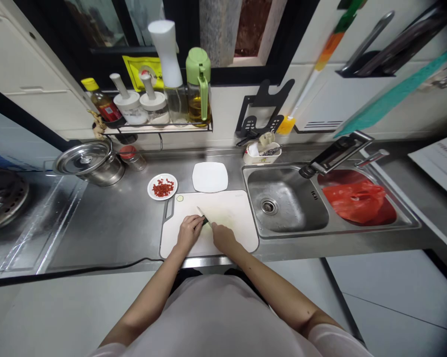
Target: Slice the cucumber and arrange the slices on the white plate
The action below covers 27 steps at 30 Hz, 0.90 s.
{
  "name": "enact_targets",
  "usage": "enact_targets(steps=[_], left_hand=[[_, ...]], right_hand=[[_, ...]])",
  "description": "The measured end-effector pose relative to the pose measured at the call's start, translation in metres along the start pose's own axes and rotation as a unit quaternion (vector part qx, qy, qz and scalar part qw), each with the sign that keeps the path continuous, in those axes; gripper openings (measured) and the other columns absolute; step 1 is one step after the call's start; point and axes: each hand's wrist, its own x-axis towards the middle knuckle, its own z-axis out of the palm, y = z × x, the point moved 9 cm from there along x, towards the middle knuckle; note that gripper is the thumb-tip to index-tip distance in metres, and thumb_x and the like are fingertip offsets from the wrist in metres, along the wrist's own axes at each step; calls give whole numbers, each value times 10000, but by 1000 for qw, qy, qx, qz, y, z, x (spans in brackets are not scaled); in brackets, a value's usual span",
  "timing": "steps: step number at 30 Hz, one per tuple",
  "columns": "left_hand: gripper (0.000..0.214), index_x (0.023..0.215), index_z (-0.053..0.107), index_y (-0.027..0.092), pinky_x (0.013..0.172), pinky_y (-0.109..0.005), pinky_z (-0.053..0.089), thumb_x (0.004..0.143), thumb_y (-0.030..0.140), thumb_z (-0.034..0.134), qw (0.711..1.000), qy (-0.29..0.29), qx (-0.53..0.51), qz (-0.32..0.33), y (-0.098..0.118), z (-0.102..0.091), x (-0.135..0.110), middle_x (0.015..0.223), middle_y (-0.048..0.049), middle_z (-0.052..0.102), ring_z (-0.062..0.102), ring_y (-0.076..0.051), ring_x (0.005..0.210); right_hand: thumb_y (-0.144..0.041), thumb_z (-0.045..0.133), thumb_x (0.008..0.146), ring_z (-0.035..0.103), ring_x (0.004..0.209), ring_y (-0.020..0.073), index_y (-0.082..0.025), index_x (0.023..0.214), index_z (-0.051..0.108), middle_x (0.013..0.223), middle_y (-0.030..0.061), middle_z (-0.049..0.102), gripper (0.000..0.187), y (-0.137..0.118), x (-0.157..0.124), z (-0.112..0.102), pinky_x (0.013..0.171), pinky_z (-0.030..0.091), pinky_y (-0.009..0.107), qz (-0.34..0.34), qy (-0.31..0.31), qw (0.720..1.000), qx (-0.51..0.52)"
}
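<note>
A white cutting board [238, 208] lies on the steel counter in front of me. My left hand [189, 231] is curled over a small dark green vegetable [205, 221] on the board, mostly hidden under its fingers. My right hand [222, 236] grips a knife [201, 213] whose pale blade angles up-left across the vegetable. One thin pale slice [179, 198] lies at the board's far left corner.
Beyond the board stand a small plate of red chopped bits [162, 187] and a bare white square plate [209, 176]. A steel pot [87, 162] sits at left, a sink [283, 198] at right, a red bag [355, 199] in the second basin. Bottles fill a shelf [160, 126].
</note>
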Motion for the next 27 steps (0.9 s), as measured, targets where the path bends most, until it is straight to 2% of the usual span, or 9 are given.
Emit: enact_targets(steps=[15, 22, 27], left_hand=[[219, 1032, 692, 237, 832, -353, 506, 905, 247, 513, 1000, 3, -1, -6, 0, -1, 0, 984, -51, 684, 601, -179, 922], [228, 1048, 687, 234, 845, -349, 498, 909, 242, 507, 1000, -5, 12, -9, 0, 0, -1, 990, -53, 684, 598, -182, 941], [231, 1051, 687, 228, 856, -348, 493, 908, 231, 506, 1000, -7, 24, -9, 1, 0, -3, 1001, -54, 687, 597, -182, 944]], right_hand=[[-49, 311, 879, 646, 917, 207, -122, 1100, 507, 951, 137, 656, 305, -1, 8, 3, 762, 476, 299, -7, 23, 1000, 14], [-91, 329, 888, 644, 904, 205, -128, 1128, 509, 940, 131, 662, 303, -4, 17, -3, 758, 465, 291, -4, 24, 998, 50], [-75, 356, 875, 645, 922, 198, -137, 1130, 498, 946, 123, 663, 299, -3, 16, 1, 762, 462, 279, 6, 18, 999, 44]])
